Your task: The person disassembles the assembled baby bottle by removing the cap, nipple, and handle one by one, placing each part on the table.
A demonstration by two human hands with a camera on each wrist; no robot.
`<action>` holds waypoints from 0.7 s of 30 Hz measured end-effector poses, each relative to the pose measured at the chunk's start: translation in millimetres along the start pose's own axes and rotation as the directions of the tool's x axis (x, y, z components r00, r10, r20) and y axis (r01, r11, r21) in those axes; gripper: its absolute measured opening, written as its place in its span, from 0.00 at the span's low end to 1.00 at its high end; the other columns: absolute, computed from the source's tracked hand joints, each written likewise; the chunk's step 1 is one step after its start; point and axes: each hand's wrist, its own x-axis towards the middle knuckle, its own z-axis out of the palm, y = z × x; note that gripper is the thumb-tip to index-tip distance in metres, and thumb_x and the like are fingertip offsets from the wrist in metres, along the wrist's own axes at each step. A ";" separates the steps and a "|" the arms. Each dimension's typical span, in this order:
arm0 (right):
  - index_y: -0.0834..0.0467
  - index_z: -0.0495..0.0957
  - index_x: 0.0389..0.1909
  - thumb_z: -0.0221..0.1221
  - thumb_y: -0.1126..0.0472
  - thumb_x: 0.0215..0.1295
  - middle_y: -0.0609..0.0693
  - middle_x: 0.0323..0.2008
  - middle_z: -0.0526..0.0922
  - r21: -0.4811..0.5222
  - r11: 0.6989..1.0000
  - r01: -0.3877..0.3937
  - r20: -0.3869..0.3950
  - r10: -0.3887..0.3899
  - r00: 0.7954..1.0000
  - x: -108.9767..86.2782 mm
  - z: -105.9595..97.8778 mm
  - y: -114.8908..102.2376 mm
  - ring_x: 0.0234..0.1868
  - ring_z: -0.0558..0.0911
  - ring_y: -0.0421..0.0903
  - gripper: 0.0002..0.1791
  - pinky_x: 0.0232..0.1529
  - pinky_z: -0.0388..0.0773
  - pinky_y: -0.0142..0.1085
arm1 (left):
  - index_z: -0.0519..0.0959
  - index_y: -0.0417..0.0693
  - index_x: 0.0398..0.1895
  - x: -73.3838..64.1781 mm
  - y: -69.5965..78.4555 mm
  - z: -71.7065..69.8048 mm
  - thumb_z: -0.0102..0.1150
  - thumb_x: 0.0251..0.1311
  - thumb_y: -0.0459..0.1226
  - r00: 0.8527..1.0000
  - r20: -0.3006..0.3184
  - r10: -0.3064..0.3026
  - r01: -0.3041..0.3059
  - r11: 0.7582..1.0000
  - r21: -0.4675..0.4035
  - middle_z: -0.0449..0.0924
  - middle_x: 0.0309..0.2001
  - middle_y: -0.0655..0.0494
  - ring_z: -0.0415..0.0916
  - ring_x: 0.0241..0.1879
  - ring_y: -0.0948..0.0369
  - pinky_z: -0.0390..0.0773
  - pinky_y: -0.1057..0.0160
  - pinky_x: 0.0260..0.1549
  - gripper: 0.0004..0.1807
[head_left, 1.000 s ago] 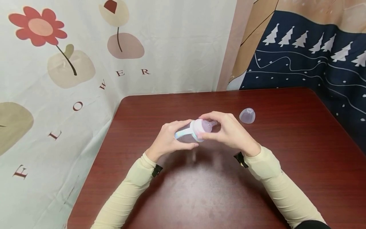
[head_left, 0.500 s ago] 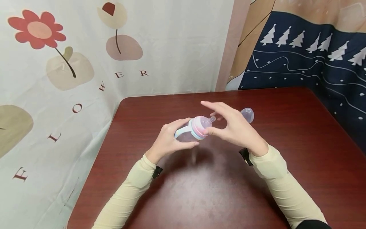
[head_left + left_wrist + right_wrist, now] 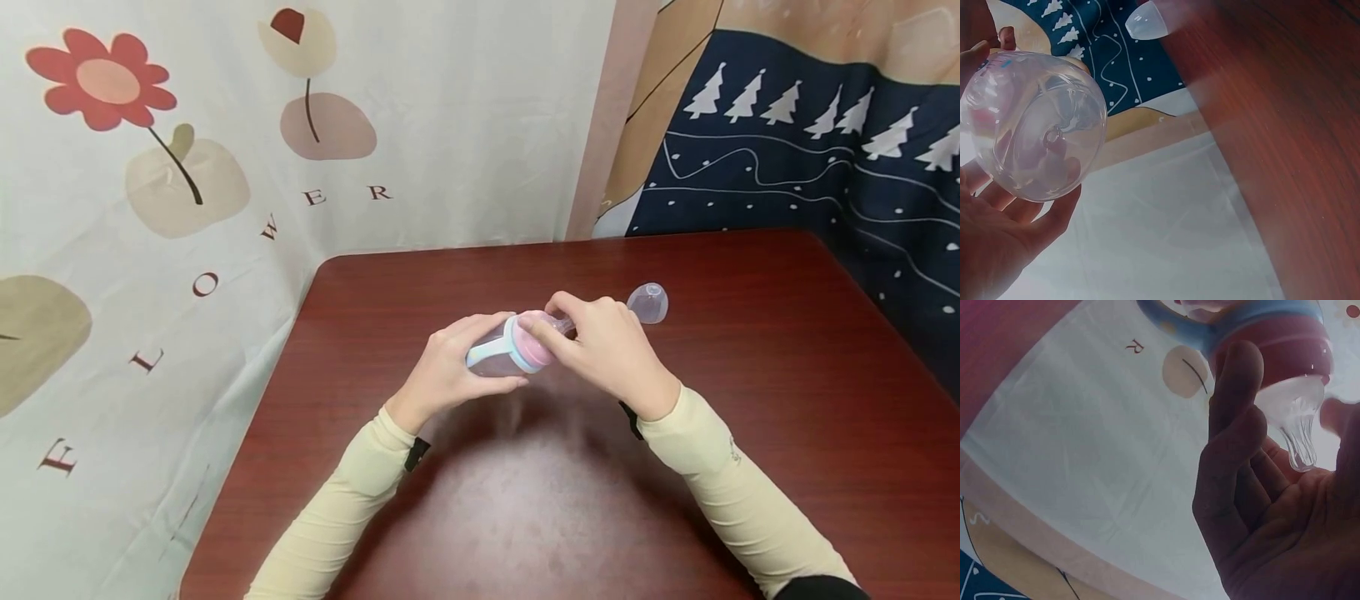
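A baby bottle [image 3: 491, 354] is held tilted over the table, its teat end toward the right. My left hand [image 3: 450, 358] grips its clear body, thumb on the near side; the bottle's round base [image 3: 1054, 137] faces the left wrist camera. Around the neck sit a pale blue ring with handles [image 3: 1260, 315] and a pink screw collar [image 3: 531, 340]. My right hand [image 3: 611, 350] has its fingers and thumb curled around the collar. The clear teat [image 3: 1300, 425] points into the right palm.
A clear dome cap [image 3: 648, 303] stands on the red-brown table [image 3: 750, 375], beyond the right hand. Behind the table hang a pale flower-print curtain [image 3: 465, 125] and a dark blue tree-print cloth [image 3: 765, 167].
Half a second ago the right hand had spread its fingers off the collar; now they have closed around it again. The left hand keeps its grip, the bottle shifting only slightly.
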 end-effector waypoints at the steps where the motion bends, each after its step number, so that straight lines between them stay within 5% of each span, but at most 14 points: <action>1: 0.52 0.85 0.37 0.64 0.42 0.73 0.42 0.18 0.81 0.003 1.000 0.008 0.000 -0.008 1.000 0.0 0.6 -0.2 0.19 0.75 0.41 0.17 0.24 0.71 0.39 | 0.80 0.49 0.67 -0.3 -0.1 -0.3 0.86 0.46 0.47 1.000 0.002 -0.003 0.003 1.000 0.000 0.87 0.53 0.55 0.82 0.48 0.60 0.83 0.60 0.45 0.42; 7: 0.52 0.86 0.47 0.70 0.46 0.69 0.42 0.29 0.86 0.075 0.991 0.113 0.062 -0.117 0.991 1.0 -6.2 3.5 0.27 0.80 0.38 0.15 0.30 0.79 0.37 | 0.80 0.51 0.68 -0.8 -2.2 -0.2 0.86 0.47 0.48 0.999 0.019 -0.025 0.026 0.999 -0.028 0.86 0.54 0.57 0.82 0.48 0.62 0.83 0.61 0.45 0.42; 13: 0.50 0.82 0.65 0.74 0.53 0.65 0.44 0.50 0.86 0.209 0.950 0.234 0.144 -0.267 0.953 2.2 -19.7 10.2 0.42 0.83 0.38 0.28 0.41 0.85 0.36 | 0.81 0.51 0.67 -0.1 -1.4 -0.9 0.86 0.46 0.47 1.000 0.002 -0.026 0.026 0.998 -0.060 0.87 0.52 0.58 0.82 0.47 0.63 0.83 0.61 0.44 0.42; 18: 0.51 0.75 0.74 0.78 0.50 0.60 0.47 0.59 0.86 0.191 0.967 0.169 0.120 -0.194 0.974 3.4 -25.1 11.6 0.47 0.86 0.41 0.41 0.45 0.85 0.40 | 0.81 0.51 0.66 1.1 -1.5 -0.4 0.87 0.45 0.46 1.000 -0.021 -0.020 0.018 0.998 -0.061 0.87 0.50 0.58 0.83 0.47 0.62 0.83 0.60 0.45 0.42; 21: 0.51 0.77 0.71 0.79 0.50 0.58 0.46 0.50 0.90 0.130 0.985 0.117 -0.005 -0.117 0.993 3.3 -26.7 11.2 0.39 0.86 0.40 0.40 0.38 0.82 0.40 | 0.81 0.51 0.66 1.7 -0.9 0.0 0.87 0.44 0.47 0.999 -0.037 -0.023 0.021 0.998 -0.059 0.87 0.51 0.58 0.83 0.48 0.62 0.83 0.60 0.47 0.42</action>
